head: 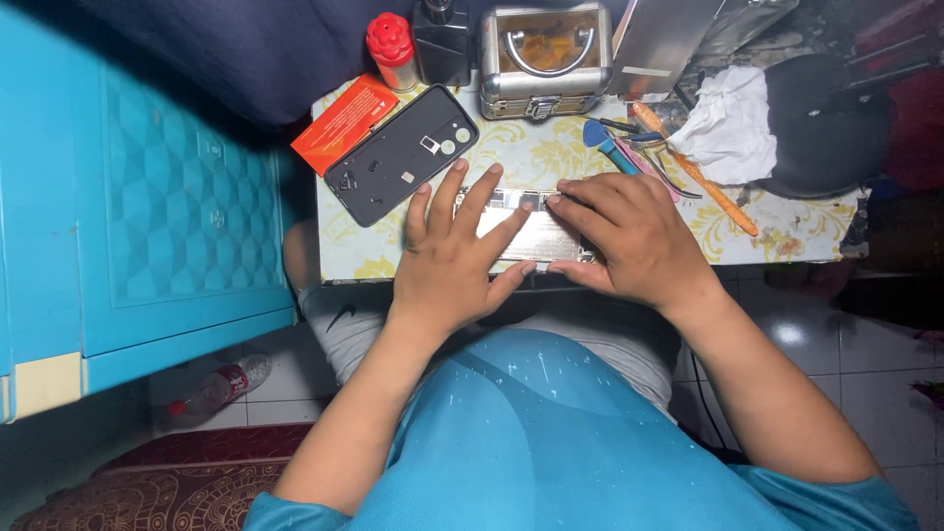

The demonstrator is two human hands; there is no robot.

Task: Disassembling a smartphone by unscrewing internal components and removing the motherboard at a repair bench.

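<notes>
An opened phone body lies flat at the near edge of the small tabletop, roughly midway along that edge; the tabletop carries a cream covering with a yellow floral pattern. The exposed face of the phone body is pale silver-grey, with a row of small dark and metallic components along its far long side; most of its surface is hidden under the two hands. The left hand rests palm-down on the left end of the phone body, fingers spread and extended, gripping nothing; the thumb lies along the near edge of the device. The right hand covers the right end, fingers partly curled, fingertips pressed on the far long side and the thumb touching the near edge; whether it pinches any small part cannot be determined. A detached dark back cover, inner side up with camera openings visible, lies diagonally near the left edge of the tabletop, touching an orange card at the far left corner. A metal case with a handle stands at the far edge. Hand tools and a white cloth lie toward the right side.
</notes>
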